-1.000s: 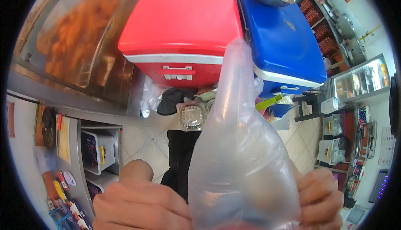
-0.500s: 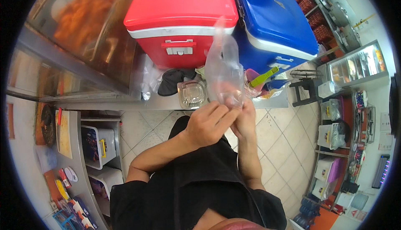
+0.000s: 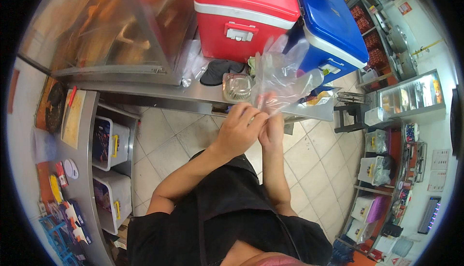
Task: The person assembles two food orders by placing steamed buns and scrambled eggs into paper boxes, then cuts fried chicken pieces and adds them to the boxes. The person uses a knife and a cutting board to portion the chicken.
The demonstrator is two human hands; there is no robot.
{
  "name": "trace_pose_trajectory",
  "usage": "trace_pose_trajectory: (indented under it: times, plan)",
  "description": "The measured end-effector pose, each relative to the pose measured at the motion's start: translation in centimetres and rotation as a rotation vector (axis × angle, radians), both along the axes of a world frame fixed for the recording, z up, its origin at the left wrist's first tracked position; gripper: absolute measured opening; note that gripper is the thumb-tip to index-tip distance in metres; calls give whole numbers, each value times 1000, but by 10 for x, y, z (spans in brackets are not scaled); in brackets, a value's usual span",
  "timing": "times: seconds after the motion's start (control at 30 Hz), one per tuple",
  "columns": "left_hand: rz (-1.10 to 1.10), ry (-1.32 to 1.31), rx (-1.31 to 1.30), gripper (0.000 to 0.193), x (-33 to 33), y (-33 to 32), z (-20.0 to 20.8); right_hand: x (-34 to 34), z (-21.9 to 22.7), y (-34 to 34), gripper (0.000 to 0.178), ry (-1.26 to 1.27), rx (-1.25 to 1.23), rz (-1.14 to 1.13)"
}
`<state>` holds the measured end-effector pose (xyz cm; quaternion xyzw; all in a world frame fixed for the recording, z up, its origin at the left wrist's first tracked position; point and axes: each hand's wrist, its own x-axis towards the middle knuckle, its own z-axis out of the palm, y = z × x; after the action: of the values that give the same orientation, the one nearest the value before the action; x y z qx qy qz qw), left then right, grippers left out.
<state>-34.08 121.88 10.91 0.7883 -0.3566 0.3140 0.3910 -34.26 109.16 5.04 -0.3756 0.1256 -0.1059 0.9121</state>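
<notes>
A clear plastic glove stands up from my two hands, its loose finger-shaped ends spread toward the coolers. My left hand pinches the lower edge of the glove with bent fingers. Close beside it, my right hand is closed on the same edge, with some fingertips showing through the thin plastic. Both hands are held just in front of the metal counter. A clear hinged plastic container sits on the counter beyond my left hand, next to a dark cloth item.
A red cooler and a blue cooler stand at the back of the counter. A glass-sided food case is at the left. Shelves with bins line the right, and a side counter the left.
The glove has spread from a narrow upright shape into a wider one with separate fingers, leaning right. Both hands stay on its edge. The view has shifted, so the coolers appear further right.
</notes>
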Motion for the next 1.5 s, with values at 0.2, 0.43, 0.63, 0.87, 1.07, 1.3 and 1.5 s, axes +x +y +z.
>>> trace_pose_trajectory:
  times: [0.2, 0.43, 0.63, 0.87, 1.07, 1.3, 1.5]
  plan:
    - [-90, -1, -15, 16, -36, -17, -6, -47, 4, -6, 43, -266, -121, 4]
    - [-232, 18, 38, 17, -51, -30, -4, -40, -1, -53, 42, -400, 672, -76]
    - [-323, 125, -50, 12, -59, -40, -7, -60, 17, -53, 50, -439, 271, 9]
    - [-374, 369, -276, 7, -58, -35, -27, -54, 3, -36, 49, -241, 238, -241]
    - [-311, 461, -439, 9, -68, -10, 1, -68, 64, -7, 53, -237, 125, -94]
    - [-144, 437, -546, 11, -88, 53, 89, -120, 178, 36, 57, -110, -1135, 467]
    - [-23, 378, -360, 16, -98, 89, 139, -142, 215, 46, 31, -186, -1529, 98]
